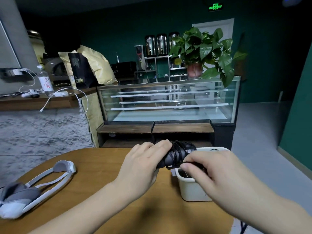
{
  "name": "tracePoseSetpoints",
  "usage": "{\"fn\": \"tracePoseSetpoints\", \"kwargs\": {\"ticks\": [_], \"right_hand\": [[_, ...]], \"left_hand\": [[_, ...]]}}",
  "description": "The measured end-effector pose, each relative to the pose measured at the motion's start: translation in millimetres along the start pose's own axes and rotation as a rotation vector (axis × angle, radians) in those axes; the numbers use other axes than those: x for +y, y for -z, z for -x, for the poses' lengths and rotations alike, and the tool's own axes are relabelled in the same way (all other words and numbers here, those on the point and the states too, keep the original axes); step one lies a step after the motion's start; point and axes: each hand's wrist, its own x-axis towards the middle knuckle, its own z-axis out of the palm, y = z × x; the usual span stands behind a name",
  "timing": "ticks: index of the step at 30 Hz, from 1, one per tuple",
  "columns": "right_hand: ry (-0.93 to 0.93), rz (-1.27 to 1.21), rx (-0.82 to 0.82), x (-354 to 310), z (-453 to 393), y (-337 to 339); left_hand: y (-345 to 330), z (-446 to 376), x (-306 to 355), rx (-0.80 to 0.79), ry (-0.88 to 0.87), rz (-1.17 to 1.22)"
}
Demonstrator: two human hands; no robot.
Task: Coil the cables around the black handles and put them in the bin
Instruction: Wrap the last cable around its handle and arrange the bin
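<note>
A black handle (170, 157) is held above the round wooden table (101, 191), just left of a cream plastic bin (190, 190). My left hand (143, 168) grips the handle's near end. A thin black cable (179, 150) is wound in several turns around the handle's far part. My right hand (212, 173) pinches the cable's loose end beside the handle, right over the bin's near rim. Something dark lies inside the bin, mostly hidden by my right hand.
A white and grey headset (35, 186) lies on the table's left side. Beyond the table stand a glass display case (168, 102) with a potted plant (200, 53) on top, and a wooden counter (38, 100) with a water bottle (45, 81) and white cables.
</note>
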Motion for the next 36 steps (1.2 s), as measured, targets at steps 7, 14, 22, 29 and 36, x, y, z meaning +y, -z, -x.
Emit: {"fn": "tracePoseSetpoints", "kwargs": {"ticks": [7,14,22,29,36], "right_hand": [[0.006,0.057,0.046,14.7,-17.9,19.1],[-0.029,-0.169,-0.053,30.4,-44.4,19.7],[-0.149,-0.738,-0.221,59.4,-45.3,-1.7],[-0.296,-0.819,-0.307,45.6,-15.7,-46.2],[-0.164,-0.424,-0.270,19.0,-1.2,-63.0]], "left_hand": [[2.3,4.9,4.1,-0.047,-0.074,0.024],[8.8,3.5,18.1,-0.063,-0.184,0.125],[18.7,-1.2,22.4,0.170,-0.330,0.298],[18.4,-4.0,32.8,0.307,-0.045,0.509],[18.3,-20.2,21.7,0.041,0.247,0.395]]}}
